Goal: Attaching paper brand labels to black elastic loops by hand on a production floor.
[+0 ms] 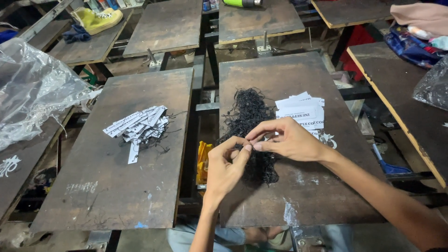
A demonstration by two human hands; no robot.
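Observation:
My left hand (225, 164) and my right hand (285, 139) meet over a tangled pile of black string (249, 119) on the right wooden board (303, 196). Both pinch a thin black strand together at the fingertips, just above the pile. A stack of white paper tags (301, 111) with print lies right behind my right hand. On the left wooden board (93, 186) lies a heap of white tags with black strings attached (137, 127).
Crumpled clear plastic (32, 88) sits at the far left. More wooden boards stand behind, one with a yellow shoe (97, 18). Cloth and another plastic bag (431, 84) lie on the right table. A metal-framed gap with a yellow item (203, 161) separates the two boards.

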